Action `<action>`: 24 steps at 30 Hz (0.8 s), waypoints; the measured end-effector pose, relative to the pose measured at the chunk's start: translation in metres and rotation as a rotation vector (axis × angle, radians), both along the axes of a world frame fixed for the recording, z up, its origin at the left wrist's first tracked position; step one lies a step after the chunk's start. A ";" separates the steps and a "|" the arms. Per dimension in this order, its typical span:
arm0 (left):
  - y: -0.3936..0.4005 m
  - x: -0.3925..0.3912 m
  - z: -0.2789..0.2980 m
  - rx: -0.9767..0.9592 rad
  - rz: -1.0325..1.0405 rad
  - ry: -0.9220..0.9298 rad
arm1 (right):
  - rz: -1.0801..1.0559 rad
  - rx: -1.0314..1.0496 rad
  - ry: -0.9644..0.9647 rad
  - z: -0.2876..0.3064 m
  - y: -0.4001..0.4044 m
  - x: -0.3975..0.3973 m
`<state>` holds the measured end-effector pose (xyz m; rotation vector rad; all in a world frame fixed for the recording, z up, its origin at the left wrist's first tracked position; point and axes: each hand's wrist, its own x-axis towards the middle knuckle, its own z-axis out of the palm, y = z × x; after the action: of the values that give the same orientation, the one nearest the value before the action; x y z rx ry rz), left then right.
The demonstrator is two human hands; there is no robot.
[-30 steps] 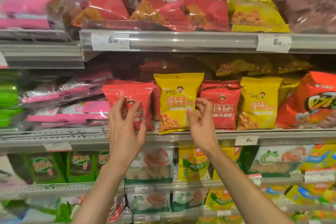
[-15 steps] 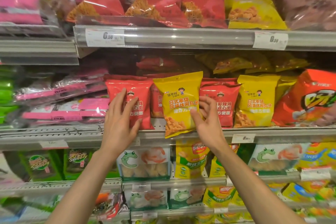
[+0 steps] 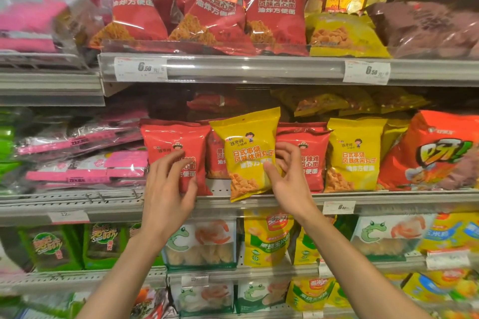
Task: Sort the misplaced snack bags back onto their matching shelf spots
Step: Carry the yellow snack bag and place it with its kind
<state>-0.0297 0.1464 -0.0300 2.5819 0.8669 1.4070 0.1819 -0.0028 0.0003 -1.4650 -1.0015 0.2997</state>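
Right now the yellow snack bag [image 3: 247,153] stands tilted on the middle shelf [image 3: 388,197], its top leaning toward one o'clock and its bottom edge hanging a little over the shelf lip. It sits among red bags: one red bag [image 3: 176,147] at its nine o'clock, a second red bag [image 3: 308,155] at its three o'clock, and another partly hidden behind it. The right hand [image 3: 287,176] grasps the yellow bag at its right edge, thumb pressed on the front near the lower half and the curled fingers reaching round toward the back. The left hand [image 3: 168,189] lies against the front of the red bag at nine o'clock, fingers spread and fairly straight, thumb by the bag's lower right corner; it touches the bag, but whether it truly grips it cannot be told. Farther along at three o'clock stands a matching yellow bag [image 3: 355,155], upright, and past it a large orange bag [image 3: 438,150]. On the upper shelf [image 3: 259,70] at twelve o'clock lie more red bags, with white price tags [image 3: 141,69] on its rail. Green bags [image 3: 49,246] fill the lower shelf at seven o'clock.
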 end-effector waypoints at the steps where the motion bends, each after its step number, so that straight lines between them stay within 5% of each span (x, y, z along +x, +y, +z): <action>1: -0.002 0.002 0.002 -0.021 -0.003 0.000 | 0.003 0.004 0.010 -0.001 0.003 -0.001; 24: -0.014 0.052 0.030 -0.274 -0.068 0.091 | -0.051 -0.030 -0.018 -0.022 0.032 -0.009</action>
<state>0.0225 0.1321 0.0001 2.4568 0.9034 1.0756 0.1732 0.0291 -0.0214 -1.5204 -0.9761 0.2653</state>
